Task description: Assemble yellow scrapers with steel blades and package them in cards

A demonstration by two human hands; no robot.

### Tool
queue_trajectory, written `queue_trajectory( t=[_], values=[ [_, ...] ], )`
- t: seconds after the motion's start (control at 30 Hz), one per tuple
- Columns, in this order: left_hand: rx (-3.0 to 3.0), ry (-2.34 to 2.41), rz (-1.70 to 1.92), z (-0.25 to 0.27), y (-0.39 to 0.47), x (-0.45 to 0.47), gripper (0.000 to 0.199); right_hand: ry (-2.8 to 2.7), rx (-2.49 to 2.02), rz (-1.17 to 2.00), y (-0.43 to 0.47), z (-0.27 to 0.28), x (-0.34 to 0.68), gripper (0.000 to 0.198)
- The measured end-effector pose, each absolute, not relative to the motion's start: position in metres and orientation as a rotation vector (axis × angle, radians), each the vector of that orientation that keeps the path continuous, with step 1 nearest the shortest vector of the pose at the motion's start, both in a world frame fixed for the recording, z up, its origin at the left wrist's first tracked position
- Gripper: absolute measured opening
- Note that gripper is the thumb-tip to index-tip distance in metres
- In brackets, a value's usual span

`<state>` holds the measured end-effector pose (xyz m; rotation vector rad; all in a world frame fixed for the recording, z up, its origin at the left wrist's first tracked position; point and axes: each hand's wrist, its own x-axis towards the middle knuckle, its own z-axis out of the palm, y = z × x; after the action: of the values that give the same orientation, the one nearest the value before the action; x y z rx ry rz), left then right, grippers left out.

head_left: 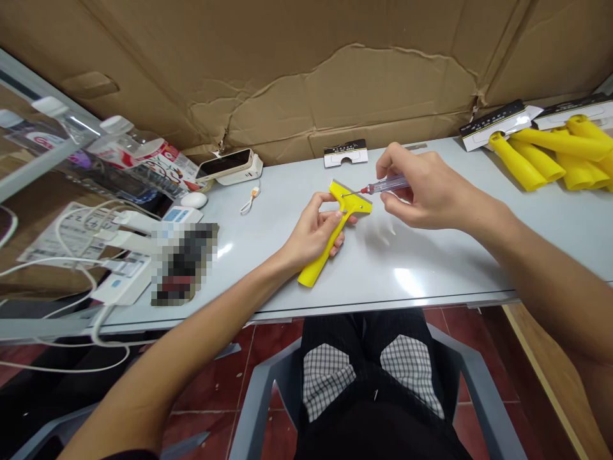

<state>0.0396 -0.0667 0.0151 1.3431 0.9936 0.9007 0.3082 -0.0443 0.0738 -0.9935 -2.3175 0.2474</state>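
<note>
My left hand (322, 231) is closed around the handle of a yellow scraper (318, 265), tilted so that its wide head points away from me. Two small screws show on that head. In my right hand (421, 188) is a screwdriver (389, 184) with a clear handle and a red collar. Its thin shaft reaches left to the scraper head, with the tip at or very near the left screw; whether it sits in the screw I cannot tell. Behind the scraper lies a black-and-white card (345, 153) with a notch in its lower edge.
Yellow handles (565, 153) with header cards (495, 125) are heaped at the back right. To the left are a phone (227, 165) on a white device, a short cable (249, 200), a power strip (125, 279) with cords, and plastic bottles (158, 156). Cardboard (306, 76) stands behind the table.
</note>
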Motion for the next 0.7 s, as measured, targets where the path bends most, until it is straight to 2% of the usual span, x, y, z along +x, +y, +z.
queue_trajectory(
  t=[0.23, 0.43, 0.7],
  values=[
    [1.336, 1.007, 0.905, 0.0149, -0.0664, 0.0394, 0.03, -2.278, -0.986, 0.231, -0.04, 0.0695, 0.3074, 0.017],
    [1.33, 0.989, 0.907, 0.0134, -0.0659, 0.0388, 0.036, -2.238, -1.057, 0.155, -0.0403, 0.0729, 0.3059, 0.014],
    [1.337, 0.987, 0.905, 0.0119, -0.0651, 0.0384, 0.036, -2.292, -1.062, 0.256, -0.0459, 0.0764, 0.3059, 0.032]
  ],
)
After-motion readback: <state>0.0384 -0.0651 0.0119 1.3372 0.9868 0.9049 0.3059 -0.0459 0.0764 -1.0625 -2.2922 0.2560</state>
